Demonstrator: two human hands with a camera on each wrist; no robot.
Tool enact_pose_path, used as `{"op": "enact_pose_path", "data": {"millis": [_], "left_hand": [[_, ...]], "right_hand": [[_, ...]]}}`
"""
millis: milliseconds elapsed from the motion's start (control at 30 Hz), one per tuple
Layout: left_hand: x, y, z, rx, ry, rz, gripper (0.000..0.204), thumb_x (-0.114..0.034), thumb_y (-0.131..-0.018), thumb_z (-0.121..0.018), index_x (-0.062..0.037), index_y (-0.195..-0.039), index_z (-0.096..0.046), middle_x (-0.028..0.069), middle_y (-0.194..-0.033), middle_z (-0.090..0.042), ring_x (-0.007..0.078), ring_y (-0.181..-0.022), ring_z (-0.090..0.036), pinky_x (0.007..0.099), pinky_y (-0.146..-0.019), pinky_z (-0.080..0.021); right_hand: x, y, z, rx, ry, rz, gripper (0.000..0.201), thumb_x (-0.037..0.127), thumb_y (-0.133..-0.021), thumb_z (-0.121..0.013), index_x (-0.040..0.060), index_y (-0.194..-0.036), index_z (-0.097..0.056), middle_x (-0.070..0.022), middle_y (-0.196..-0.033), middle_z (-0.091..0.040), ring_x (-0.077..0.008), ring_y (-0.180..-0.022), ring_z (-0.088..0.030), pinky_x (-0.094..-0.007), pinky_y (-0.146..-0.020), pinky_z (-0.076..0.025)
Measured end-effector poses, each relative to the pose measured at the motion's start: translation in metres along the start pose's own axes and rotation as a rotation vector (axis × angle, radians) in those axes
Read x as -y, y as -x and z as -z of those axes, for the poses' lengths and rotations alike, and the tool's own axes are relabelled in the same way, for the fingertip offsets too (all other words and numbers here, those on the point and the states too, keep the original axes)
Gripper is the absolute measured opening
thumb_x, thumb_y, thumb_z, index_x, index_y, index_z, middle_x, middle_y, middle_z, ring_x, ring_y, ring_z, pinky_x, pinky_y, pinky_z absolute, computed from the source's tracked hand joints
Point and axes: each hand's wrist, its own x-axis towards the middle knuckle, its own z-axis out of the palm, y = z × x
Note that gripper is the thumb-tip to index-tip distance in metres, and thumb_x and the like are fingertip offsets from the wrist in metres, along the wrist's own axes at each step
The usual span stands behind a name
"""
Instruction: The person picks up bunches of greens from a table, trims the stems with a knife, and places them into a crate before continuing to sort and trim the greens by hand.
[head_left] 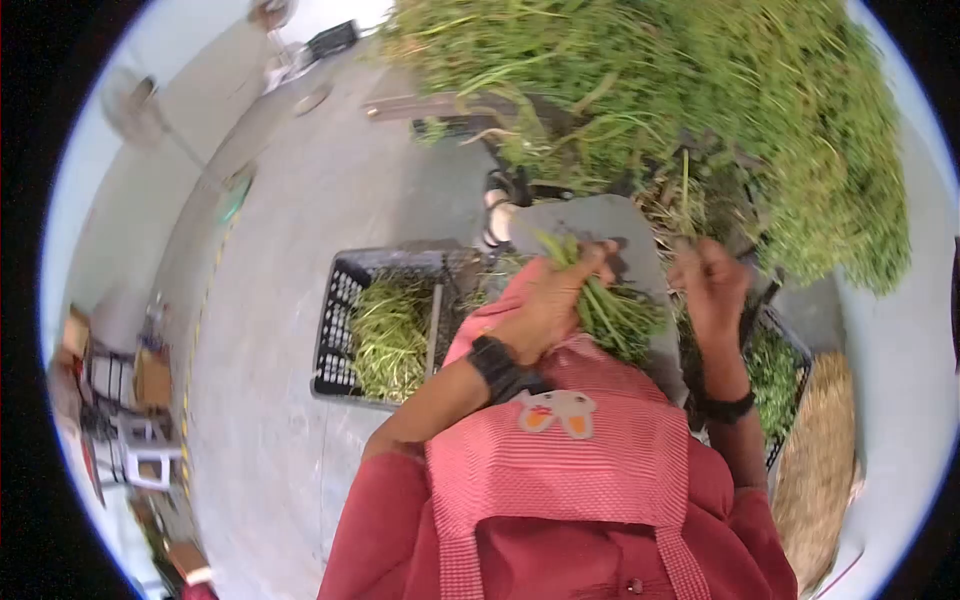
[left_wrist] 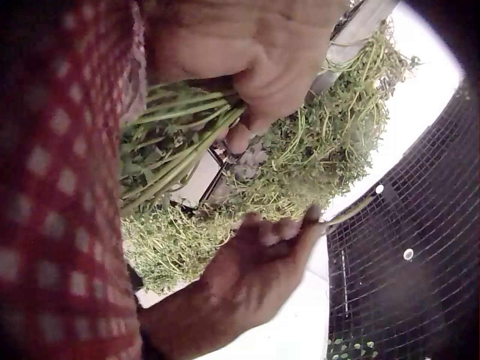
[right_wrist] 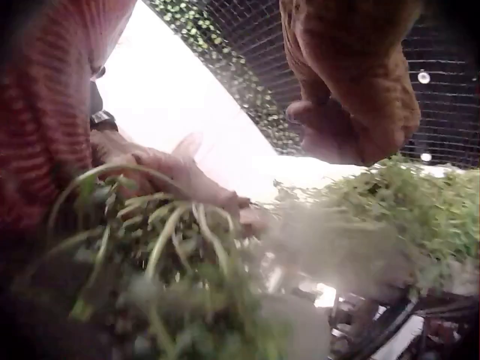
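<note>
Low over the lap, my left hand (head_left: 550,308) grips a bunch of leafy green stems (head_left: 622,322). Its cut ends poke out above the fingers and the leaves hang toward the right. In the left wrist view the thumb and fingers of this hand (left_wrist: 251,56) close round the stems (left_wrist: 180,142). My right hand (head_left: 712,285) is apart from the bunch, to its right, with curled fingers. It pinches a thin stem (left_wrist: 352,211), which sticks out past the fingertips in the left wrist view. The right wrist view shows that hand (right_wrist: 352,90) above blurred greens.
A big heap of greens (head_left: 650,80) covers the surface ahead and right. At left stands a black crate (head_left: 335,325) with stems inside; another crate (head_left: 800,350) of leaves is at right, beside a woven straw mat (head_left: 818,470). A grey board (head_left: 580,218) lies before the lap.
</note>
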Motion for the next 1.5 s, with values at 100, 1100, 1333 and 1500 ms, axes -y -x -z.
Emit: {"op": "enact_pose_path", "data": {"millis": [100,1100,1333,1500], "left_hand": [[0.006,-0.001,-0.003,0.164,0.023,0.122,0.022,-0.019,-0.09,-0.058,-0.0066,-0.108,-0.057,0.0044,-0.091,-0.064,0.013,-0.075,-0.059,0.029,-0.065,-0.054],[-0.002,-0.006,-0.009,0.319,0.235,0.18,0.032,-0.027,-0.093,-0.05,-0.0039,-0.114,-0.056,0.0073,-0.117,-0.055,0.0235,-0.112,-0.049,0.0388,-0.097,-0.04],[0.006,0.001,-0.03,0.216,0.078,0.162,0.034,-0.025,-0.091,-0.053,-0.0073,-0.12,-0.052,0.0052,-0.124,-0.053,0.0218,-0.119,-0.045,0.0392,-0.102,-0.034],[0.016,-0.014,0.002,0.096,0.148,0.235,0.028,-0.019,-0.094,-0.048,-0.004,-0.117,-0.052,0.0088,-0.118,-0.056,0.0221,-0.104,-0.057,0.035,-0.091,-0.048]], "right_hand": [[0.062,-0.017,-0.035,0.246,-0.106,0.003,0.029,0.021,-0.084,-0.064,-0.0031,-0.101,-0.063,-0.007,-0.07,-0.064,-0.0108,-0.063,-0.06,-0.0262,-0.058,-0.048],[-0.041,0.019,-0.024,0.605,0.364,0.177,0.034,0.029,-0.072,-0.068,0.0054,-0.093,-0.056,-0.0149,-0.094,-0.061,-0.0341,-0.085,-0.06,-0.0435,-0.071,-0.048],[-0.024,0.017,-0.021,0.171,0.821,0.304,0.024,0.018,-0.078,-0.06,0.0046,-0.098,-0.055,-0.0109,-0.097,-0.058,-0.0308,-0.089,-0.058,-0.0378,-0.07,-0.051],[-0.026,0.036,-0.023,0.414,0.461,0.466,0.044,0.015,-0.074,-0.066,0.0027,-0.115,-0.054,-0.0149,-0.115,-0.051,-0.0311,-0.108,-0.05,-0.037,-0.084,-0.048]]}}
